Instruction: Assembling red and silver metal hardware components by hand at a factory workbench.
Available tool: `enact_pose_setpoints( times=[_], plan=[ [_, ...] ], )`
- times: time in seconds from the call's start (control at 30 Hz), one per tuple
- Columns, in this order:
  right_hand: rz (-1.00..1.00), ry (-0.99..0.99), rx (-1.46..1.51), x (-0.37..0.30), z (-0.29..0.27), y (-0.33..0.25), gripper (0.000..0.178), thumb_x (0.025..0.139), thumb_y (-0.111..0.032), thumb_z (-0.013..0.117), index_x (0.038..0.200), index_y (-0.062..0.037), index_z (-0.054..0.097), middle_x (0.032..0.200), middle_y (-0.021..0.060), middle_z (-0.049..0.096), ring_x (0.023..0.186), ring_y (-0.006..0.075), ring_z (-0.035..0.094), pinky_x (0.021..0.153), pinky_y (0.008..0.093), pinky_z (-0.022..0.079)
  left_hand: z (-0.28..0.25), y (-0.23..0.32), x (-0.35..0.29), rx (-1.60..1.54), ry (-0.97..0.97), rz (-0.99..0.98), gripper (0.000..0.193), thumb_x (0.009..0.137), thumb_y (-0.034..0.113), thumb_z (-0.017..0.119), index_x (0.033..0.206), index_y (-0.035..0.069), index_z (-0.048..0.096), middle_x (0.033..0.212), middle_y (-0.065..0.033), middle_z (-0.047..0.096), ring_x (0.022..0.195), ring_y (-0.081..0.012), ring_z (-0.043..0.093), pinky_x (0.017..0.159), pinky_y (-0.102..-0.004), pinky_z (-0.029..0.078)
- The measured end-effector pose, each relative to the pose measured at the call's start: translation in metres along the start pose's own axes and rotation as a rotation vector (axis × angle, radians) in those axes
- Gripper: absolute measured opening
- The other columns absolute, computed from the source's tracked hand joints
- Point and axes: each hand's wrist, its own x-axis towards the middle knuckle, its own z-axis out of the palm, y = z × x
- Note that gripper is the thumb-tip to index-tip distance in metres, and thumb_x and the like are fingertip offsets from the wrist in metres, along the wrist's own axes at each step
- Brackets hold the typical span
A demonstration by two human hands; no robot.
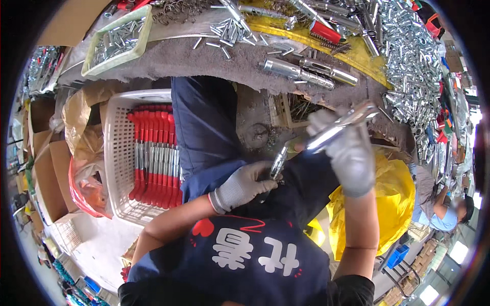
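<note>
My left hand (244, 186), in a grey knit glove, is closed around a short shiny metal cylinder (279, 162) that points up over my lap. Raised to its right, my right hand (352, 155), also gloved and slightly blurred, grips a longer chrome metal tube (334, 133), tilted with its far end up to the right. The two metal pieces are apart. Beyond the hands, several larger chrome tubes (306, 71) lie on the carpet-covered bench (168, 58).
A white basket (116, 153) at my left holds a row of red-handled metal tools (155, 155). A tray of small pins (145, 30) sits on the bench, with a heap of metal parts (416, 61) at far right. Yellow plastic (393, 204) lies by my right arm; another person (443, 209) sits beyond.
</note>
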Motion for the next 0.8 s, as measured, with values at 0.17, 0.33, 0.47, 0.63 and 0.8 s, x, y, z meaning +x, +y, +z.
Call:
enact_pose_setpoints(
  times=[0.17,0.33,0.47,0.63,0.8],
  plan=[
    [0.275,-0.065,-0.151,-0.011,0.005,0.034,0.036,0.092,-0.018,0.06,0.116,-0.0002,0.04,0.115,0.0242,0.058,0.106,0.034,0.061,0.087,0.0431,0.054,0.007,-0.001,-0.015,0.075,-0.015,0.028,0.029,0.089,0.005,0.061,0.117,-0.001,0.056,0.101,-0.0025,0.063,0.09,-0.0067,0.058,0.079,-0.0219,0.048],
    [0.472,-0.041,-0.137,-0.021,0.018,0.037,0.032,0.088,0.001,0.06,0.115,0.0003,0.044,0.102,0.0128,0.064,0.092,0.0213,0.065,0.084,0.0329,0.053,0.004,-0.009,-0.02,0.161,-0.011,0.023,0.03,0.086,0.013,0.067,0.112,-0.003,0.06,0.095,-0.0008,0.064,0.085,-0.0056,0.055,0.08,-0.0229,0.047],
    [0.471,-0.147,-0.315,-0.041,0.008,0.065,0.042,0.086,-0.016,0.069,0.119,-0.0021,0.046,0.107,0.0041,0.061,0.097,0.0099,0.057,0.086,0.0261,0.047,-0.028,0.007,-0.012,0.685,-0.256,-0.007,0.042,0.085,0.019,0.069,0.121,0.0,0.058,0.094,-0.0063,0.068,0.083,-0.0098,0.059,0.077,-0.0263,0.048],
    [0.556,-0.382,-0.609,-0.013,0.025,0.064,0.04,0.085,-0.025,0.069,0.114,-0.0036,0.052,0.095,0.0069,0.063,0.09,0.013,0.06,0.08,0.0278,0.048,-0.035,0.07,0.014,0.615,0.014,0.605,0.042,0.097,0.027,0.051,0.128,-0.001,0.051,0.12,-0.0152,0.061,0.116,-0.0203,0.055,0.099,-0.032,0.041],
    [-0.282,-0.377,-1.494,0.04,0.036,0.002,0.015,0.081,-0.023,0.064,0.087,-0.0097,0.067,0.088,0.0121,0.065,0.084,0.0309,0.063,0.075,0.0397,0.05,-0.05,0.059,0.025,0.488,0.085,0.178,0.035,0.098,0.029,0.052,0.116,0.002,0.062,0.093,-0.0034,0.066,0.083,-0.0057,0.056,0.076,-0.0226,0.047]
  ],
)
